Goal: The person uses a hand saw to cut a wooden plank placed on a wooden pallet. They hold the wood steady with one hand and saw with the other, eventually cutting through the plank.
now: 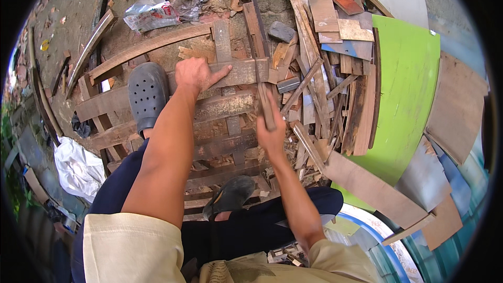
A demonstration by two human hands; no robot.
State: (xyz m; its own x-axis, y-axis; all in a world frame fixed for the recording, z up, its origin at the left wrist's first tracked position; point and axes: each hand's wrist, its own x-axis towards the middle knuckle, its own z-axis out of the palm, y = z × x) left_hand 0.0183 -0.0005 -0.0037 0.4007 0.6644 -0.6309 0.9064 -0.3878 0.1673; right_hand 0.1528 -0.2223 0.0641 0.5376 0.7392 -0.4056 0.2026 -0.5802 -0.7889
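Two hands on one wooden pallet (pixel 157 126) here, and it's lying flat on the dirt right under the person, who stands on it with a grey clog (pixel 148 94) on a left-hand slat and a dark sandal (pixel 230 195) nearer the body. The left hand (pixel 196 73) is spread flat, palm down, pressing on the far slat (pixel 236 72). The right hand (pixel 271 137) is closed around the handle of a saw (pixel 259 57), whose thin dark blade runs away across that same slat.

Handling guess: the slats look weathered, dry and stiff, rough with splinters, so not slippery at all. The whole pallet is probably heavy-ish and awkward to lift, while a single slat should be light. I'd brace it just beside the blade like that left hand does, or grab a slat by its end.

Hard to make out: the blade's teeth are too thin and dark to see, and I can't tell how deep it sits in the wood. The handle is mostly covered by the fingers. The near part of the pallet is hidden behind legs and forearms. To the right there's a scrap wood pile (pixel 335 73) against a green board (pixel 408 84), with crumpled plastic bags (pixel 167 5) at the top.
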